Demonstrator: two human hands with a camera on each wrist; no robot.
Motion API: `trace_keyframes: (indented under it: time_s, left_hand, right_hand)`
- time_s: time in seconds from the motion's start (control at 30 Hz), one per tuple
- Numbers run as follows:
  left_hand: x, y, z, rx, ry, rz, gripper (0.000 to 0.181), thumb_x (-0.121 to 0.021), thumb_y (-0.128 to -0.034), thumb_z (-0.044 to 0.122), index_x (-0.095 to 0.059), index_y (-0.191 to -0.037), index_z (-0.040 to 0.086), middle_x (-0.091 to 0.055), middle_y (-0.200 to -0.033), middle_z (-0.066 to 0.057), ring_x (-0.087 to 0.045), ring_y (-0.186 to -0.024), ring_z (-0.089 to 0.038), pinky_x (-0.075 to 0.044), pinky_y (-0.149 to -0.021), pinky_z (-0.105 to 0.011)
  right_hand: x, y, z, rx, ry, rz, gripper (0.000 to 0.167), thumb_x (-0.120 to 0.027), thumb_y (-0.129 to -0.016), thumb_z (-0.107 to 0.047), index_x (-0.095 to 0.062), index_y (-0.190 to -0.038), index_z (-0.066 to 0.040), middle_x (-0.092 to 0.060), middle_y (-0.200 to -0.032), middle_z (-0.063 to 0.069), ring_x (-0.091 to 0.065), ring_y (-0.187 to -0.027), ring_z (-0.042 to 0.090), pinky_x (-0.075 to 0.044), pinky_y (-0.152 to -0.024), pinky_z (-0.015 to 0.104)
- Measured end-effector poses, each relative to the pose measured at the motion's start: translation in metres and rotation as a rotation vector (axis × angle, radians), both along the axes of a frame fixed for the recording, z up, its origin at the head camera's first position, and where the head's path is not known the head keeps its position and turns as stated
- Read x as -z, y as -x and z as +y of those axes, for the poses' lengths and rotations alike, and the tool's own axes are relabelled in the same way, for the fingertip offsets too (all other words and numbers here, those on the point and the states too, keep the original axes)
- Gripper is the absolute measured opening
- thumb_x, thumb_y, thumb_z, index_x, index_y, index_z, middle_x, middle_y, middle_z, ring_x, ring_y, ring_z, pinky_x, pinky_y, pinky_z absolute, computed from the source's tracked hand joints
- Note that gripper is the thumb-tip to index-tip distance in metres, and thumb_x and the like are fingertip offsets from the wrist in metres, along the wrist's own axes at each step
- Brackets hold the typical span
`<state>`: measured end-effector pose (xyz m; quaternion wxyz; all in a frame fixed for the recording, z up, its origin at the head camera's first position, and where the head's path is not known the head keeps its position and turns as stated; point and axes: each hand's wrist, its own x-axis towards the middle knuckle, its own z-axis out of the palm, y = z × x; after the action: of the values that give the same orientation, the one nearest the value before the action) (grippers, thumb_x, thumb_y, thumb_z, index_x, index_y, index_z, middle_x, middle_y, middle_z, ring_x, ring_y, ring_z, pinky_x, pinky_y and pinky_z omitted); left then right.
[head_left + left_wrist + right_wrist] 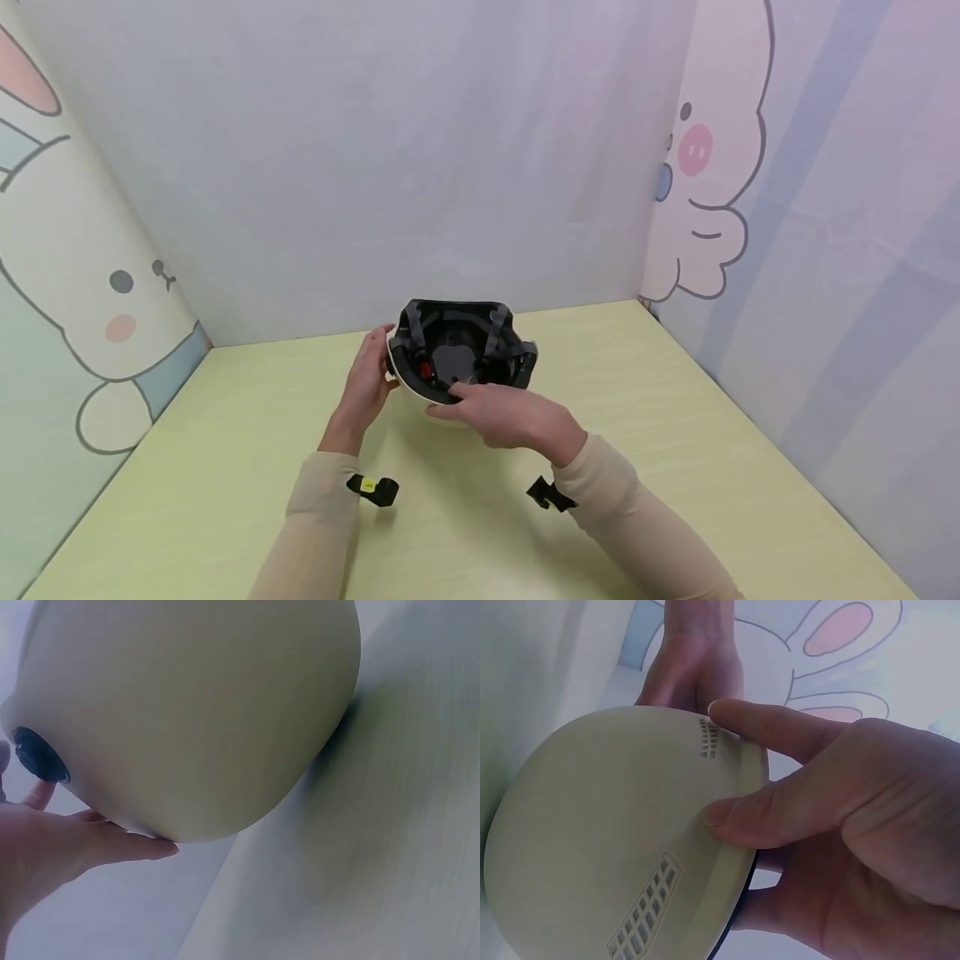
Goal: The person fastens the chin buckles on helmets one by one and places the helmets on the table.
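Note:
A cream helmet point(454, 363) lies tilted on the table, its black lined inside and dark straps facing up towards the head camera. My left hand point(365, 379) holds it by its left side. In the left wrist view, those fingers lie along the smooth shell point(202, 712), close to a round dark knob point(41, 756). My right hand point(517, 417) grips the near rim. The right wrist view has the thumb and a finger on the outer shell point(607, 802) beside slotted vents point(646, 906), with other fingers under the rim, partly hidden. A small red part point(425, 369) shows inside.
The light yellow-green table point(660, 467) meets a pale back wall point(375, 167). Side walls carry cartoon animals, a rabbit point(82, 317) on the left among them. Black straps point(375, 490) sit on both beige sleeves point(630, 517).

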<state>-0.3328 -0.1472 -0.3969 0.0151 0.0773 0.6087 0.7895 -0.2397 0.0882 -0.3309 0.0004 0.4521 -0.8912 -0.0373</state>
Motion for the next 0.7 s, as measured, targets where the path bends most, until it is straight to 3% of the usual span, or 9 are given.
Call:
trace_keyframes:
  time_s: [0.07,0.2,0.3,0.47,0.57,0.7]
  left_hand:
    - [0.003,0.000,0.000,0.010,-0.014,-0.019,0.061,-0.036,-0.1060,0.052,-0.025,-0.154,0.016,-0.048,-0.127,-0.004,-0.045,-0.115,-0.019,-0.032,-0.099,-0.059]
    - [0.009,0.000,0.003,0.064,-0.050,-0.094,0.058,-0.034,-0.1027,0.061,-0.040,-0.144,0.021,-0.050,-0.125,-0.004,-0.040,-0.122,-0.023,-0.024,-0.103,-0.071]
    - [0.013,0.000,0.005,0.143,-0.084,-0.157,0.071,-0.028,-0.0985,0.070,-0.045,-0.144,0.018,-0.044,-0.134,-0.008,-0.033,-0.130,-0.029,-0.019,-0.102,-0.078]
    - [0.019,0.001,0.005,0.232,-0.156,-0.273,0.089,-0.024,-0.0917,0.080,-0.025,-0.159,0.022,-0.017,-0.157,-0.017,-0.013,-0.143,-0.038,-0.010,-0.103,-0.080]
    - [0.020,0.002,0.006,0.229,-0.190,-0.333,0.086,-0.027,-0.0934,0.078,-0.018,-0.160,0.024,-0.011,-0.155,-0.018,-0.010,-0.142,-0.039,-0.010,-0.106,-0.077]
    - [0.019,0.004,0.006,0.201,-0.207,-0.360,0.082,-0.032,-0.0968,0.072,-0.017,-0.159,0.022,-0.014,-0.152,-0.017,-0.014,-0.140,-0.037,-0.014,-0.109,-0.072]
  right_hand:
    - [0.000,0.000,0.000,0.001,-0.007,-0.003,0.074,-0.066,-0.087,0.013,-0.051,-0.147,-0.027,-0.057,-0.128,0.007,-0.056,-0.091,0.016,-0.048,-0.071,0.022]
    - [-0.001,0.000,0.001,0.009,-0.006,-0.024,0.074,-0.066,-0.088,0.014,-0.051,-0.147,-0.027,-0.056,-0.132,0.007,-0.058,-0.096,0.016,-0.049,-0.074,0.023]
    - [-0.002,0.000,0.001,0.022,0.001,-0.048,0.075,-0.066,-0.088,0.014,-0.050,-0.148,-0.028,-0.055,-0.134,0.007,-0.059,-0.098,0.017,-0.050,-0.075,0.023]
    - [-0.001,0.001,0.002,0.028,0.005,-0.056,0.077,-0.066,-0.087,0.014,-0.050,-0.148,-0.030,-0.055,-0.134,0.006,-0.060,-0.101,0.018,-0.051,-0.077,0.024]
    - [-0.001,0.001,0.002,0.023,0.007,-0.054,0.077,-0.067,-0.086,0.014,-0.050,-0.148,-0.030,-0.055,-0.134,0.006,-0.060,-0.103,0.018,-0.051,-0.079,0.025]
    - [-0.002,0.001,0.003,0.018,0.017,-0.049,0.078,-0.069,-0.085,0.014,-0.050,-0.148,-0.028,-0.054,-0.137,0.007,-0.060,-0.105,0.020,-0.052,-0.081,0.027]
